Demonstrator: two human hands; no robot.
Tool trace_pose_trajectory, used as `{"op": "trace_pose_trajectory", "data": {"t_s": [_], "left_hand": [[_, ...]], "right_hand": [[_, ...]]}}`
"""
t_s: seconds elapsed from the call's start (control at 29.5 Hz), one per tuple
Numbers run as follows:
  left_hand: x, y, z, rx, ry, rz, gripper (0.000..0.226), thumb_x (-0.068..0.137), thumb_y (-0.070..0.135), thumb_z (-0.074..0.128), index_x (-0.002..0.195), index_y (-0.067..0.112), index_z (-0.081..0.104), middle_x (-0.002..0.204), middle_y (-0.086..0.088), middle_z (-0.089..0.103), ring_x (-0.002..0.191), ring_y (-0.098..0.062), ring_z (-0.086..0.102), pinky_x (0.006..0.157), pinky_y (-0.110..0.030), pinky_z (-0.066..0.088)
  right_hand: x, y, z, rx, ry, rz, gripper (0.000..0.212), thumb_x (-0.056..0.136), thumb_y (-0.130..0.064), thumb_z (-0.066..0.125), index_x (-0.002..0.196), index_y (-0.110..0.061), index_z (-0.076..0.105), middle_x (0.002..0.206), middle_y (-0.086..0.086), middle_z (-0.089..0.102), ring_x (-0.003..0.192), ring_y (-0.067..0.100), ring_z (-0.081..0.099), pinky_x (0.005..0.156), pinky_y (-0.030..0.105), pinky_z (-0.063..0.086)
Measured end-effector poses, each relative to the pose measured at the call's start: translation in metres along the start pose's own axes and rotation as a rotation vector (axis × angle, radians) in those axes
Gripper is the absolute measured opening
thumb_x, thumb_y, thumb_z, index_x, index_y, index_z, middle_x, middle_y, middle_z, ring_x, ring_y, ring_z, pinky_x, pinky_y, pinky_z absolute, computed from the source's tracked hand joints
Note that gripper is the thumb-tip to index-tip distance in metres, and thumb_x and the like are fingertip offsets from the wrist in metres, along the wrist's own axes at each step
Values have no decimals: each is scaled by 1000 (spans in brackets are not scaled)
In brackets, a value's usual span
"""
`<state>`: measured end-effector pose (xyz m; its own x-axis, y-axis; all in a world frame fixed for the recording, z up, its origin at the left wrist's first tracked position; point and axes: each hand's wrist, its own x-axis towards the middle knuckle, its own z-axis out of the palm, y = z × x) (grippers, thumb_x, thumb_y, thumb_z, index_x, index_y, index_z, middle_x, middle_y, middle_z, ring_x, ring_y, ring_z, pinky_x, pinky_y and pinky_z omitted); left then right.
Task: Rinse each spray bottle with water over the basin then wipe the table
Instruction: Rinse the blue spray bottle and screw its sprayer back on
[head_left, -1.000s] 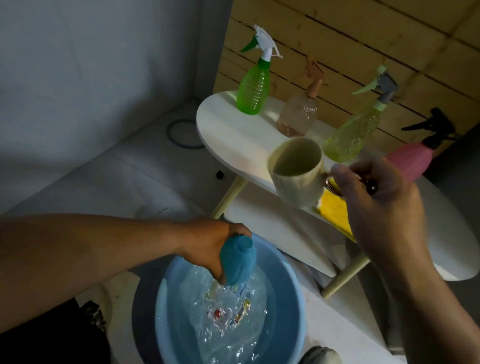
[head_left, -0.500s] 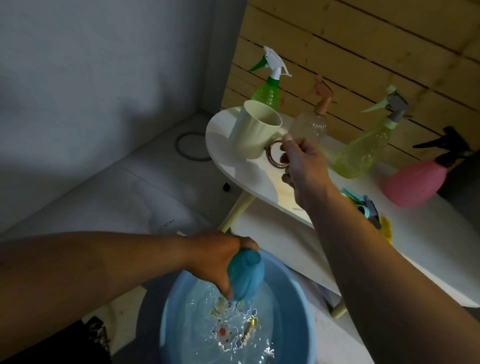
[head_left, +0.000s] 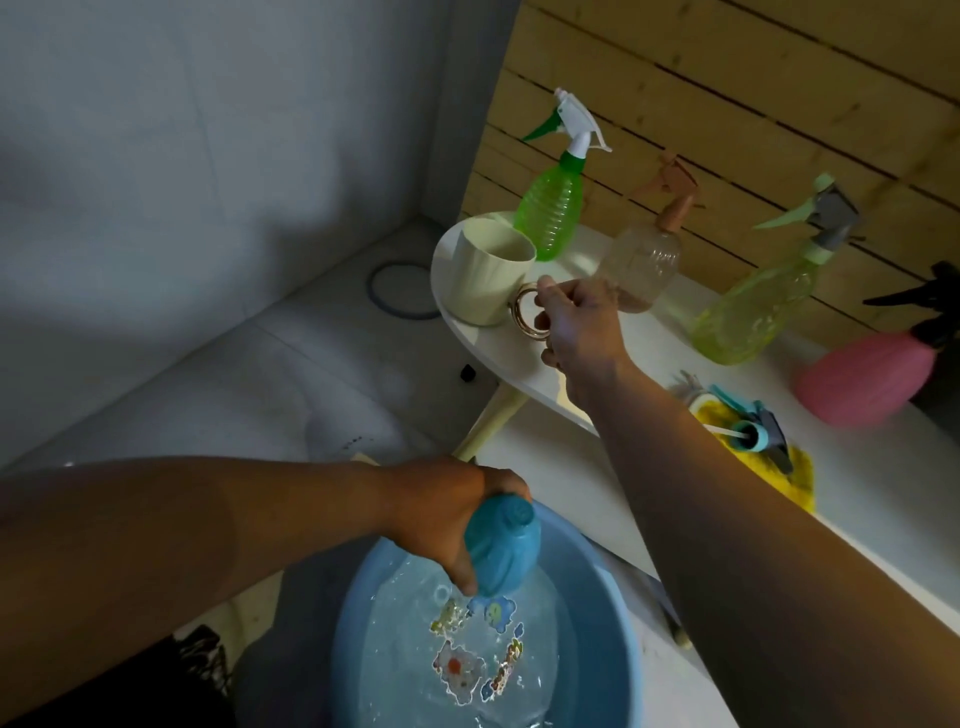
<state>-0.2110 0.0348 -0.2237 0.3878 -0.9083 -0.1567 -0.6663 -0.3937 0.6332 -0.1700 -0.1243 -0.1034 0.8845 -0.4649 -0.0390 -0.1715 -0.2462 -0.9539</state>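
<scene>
The right hand (head_left: 579, 322) is setting the cup (head_left: 491, 270) down at the surface's (head_left: 519, 364) ten o'clock end, pouring finished; the left hand (head_left: 447, 514) is gripping the bottle (head_left: 501, 551) over the basin (head_left: 597, 623).

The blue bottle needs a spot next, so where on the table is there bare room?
Bare white table lies right of the yellow cloth, in front of the pink bottle. A smaller patch sits between the cup and the cloth, under the right hand. The back edge is crowded with bottles.
</scene>
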Motion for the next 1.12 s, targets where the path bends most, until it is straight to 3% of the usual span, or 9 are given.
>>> {"op": "trace_pose_trajectory", "data": {"t_s": [0.2,0.41,0.51,0.61,0.75,0.85,0.95,1.02,1.12], "left_hand": [[-1,1,-2,28,-15,-6,96,59,43,96,137,38,40,133,15,58,116,-13,59,99,-37,52],[-2,4,-4,50,-22,-16,95,59,47,95,136,42,39,131,17,58,114,-13,59,95,-38,54],[-1,8,-6,58,-26,-35,93,59,48,94,134,45,40,127,18,59,112,-11,59,95,-37,55],[-2,9,-8,65,-8,-53,91,60,49,93,134,47,41,126,18,58,113,-10,56,95,-34,54],[0,12,-10,37,41,-51,90,56,50,95,130,49,44,122,22,58,112,-8,56,93,-34,54],[3,15,-11,9,66,-57,90,55,49,95,129,50,43,121,24,56,112,-7,55,94,-36,54],[6,19,-13,-29,86,-59,90,54,50,94,128,51,43,121,27,54,112,-5,55,95,-36,54],[8,23,-14,-30,97,-56,90,52,53,94,128,51,44,121,26,54,112,-5,54,94,-37,54],[10,28,-15,-8,114,-41,89,54,53,93,129,48,46,125,24,54,114,-7,51,97,-35,52]], "right_hand": [[3,7,1,-43,14,-29,27,98,-41,62,83,-18,61,79,2,65,72,15,54,67,32,41],[-2,0,-12,-139,-11,-34,38,87,-54,72,101,-21,64,88,-2,69,65,13,64,56,27,43],[-7,-5,-38,-322,108,-160,46,84,-60,70,109,-21,66,90,-6,71,77,15,69,70,37,56],[-14,-2,-83,-594,236,-219,28,90,-47,67,102,-21,71,93,0,71,92,27,67,75,35,50],[-24,18,-157,-895,401,-42,29,87,-44,64,100,-18,69,104,14,72,101,40,65,82,42,51],[-27,37,-190,-979,453,160,47,87,-53,64,109,-12,63,109,18,68,102,42,63,82,43,51],[-28,48,-201,-983,478,328,66,83,-69,63,103,-6,60,102,19,66,97,41,63,80,42,52],[-28,53,-203,-908,456,405,68,80,-74,63,87,-6,59,87,14,64,86,37,64,75,41,52],[-25,58,-203,-788,426,439,70,74,-76,66,85,-7,65,85,13,67,84,34,68,72,42,53]]}}
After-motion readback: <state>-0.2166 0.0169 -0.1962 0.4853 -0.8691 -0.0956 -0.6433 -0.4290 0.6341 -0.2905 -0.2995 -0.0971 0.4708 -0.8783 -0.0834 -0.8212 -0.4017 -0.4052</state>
